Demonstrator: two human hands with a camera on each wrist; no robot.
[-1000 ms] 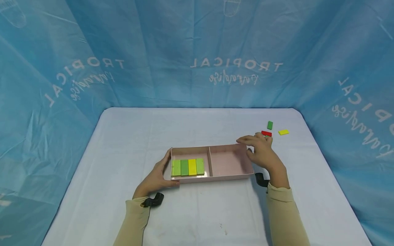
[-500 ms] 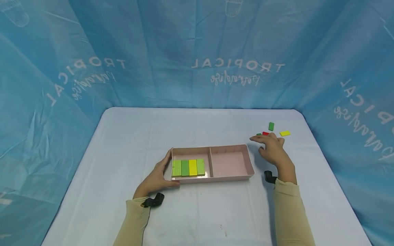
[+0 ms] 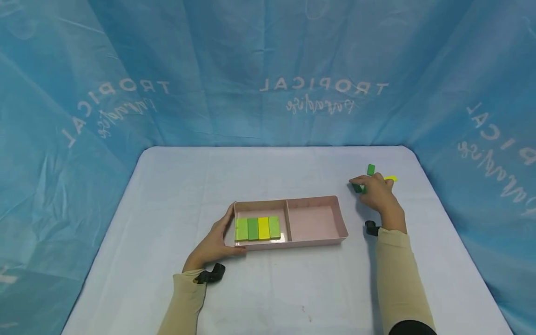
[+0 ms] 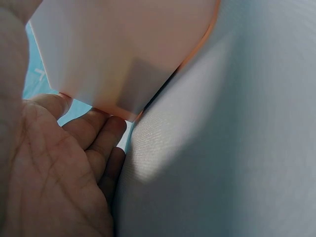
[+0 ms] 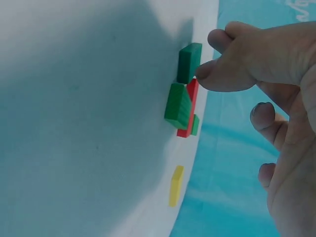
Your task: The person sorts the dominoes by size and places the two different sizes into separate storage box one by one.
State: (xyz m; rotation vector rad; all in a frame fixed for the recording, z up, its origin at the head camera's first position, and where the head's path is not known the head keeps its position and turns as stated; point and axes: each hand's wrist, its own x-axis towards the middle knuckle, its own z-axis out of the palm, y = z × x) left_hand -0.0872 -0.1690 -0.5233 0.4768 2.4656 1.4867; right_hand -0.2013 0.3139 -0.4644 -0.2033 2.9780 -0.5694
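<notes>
A shallow pink two-compartment box (image 3: 311, 221) lies on the table. My left hand (image 3: 213, 239) grips its left end, thumb at the front wall and fingers behind; in the left wrist view the fingertips touch the box wall (image 4: 123, 39). Side by side in the left compartment lie a light green block (image 3: 241, 229), a green block (image 3: 253, 229), a yellow block (image 3: 264, 228) and another light green block (image 3: 274, 227). My right hand (image 3: 378, 193) hovers over loose blocks, fingers bent loosely with nothing between them. Under it lie two green blocks (image 5: 177, 105) and a red block (image 5: 193, 98).
Beyond the right hand lie another green block (image 3: 371, 169) and a yellow block (image 5: 176, 186) near the table's far right corner. A white cloth covers the table (image 3: 268, 288). Blue printed curtains (image 3: 268, 121) hang round its back and sides.
My right hand has moved right and away from the box's far right corner to over the loose blocks. The left hand keeps its grip on the box.
</notes>
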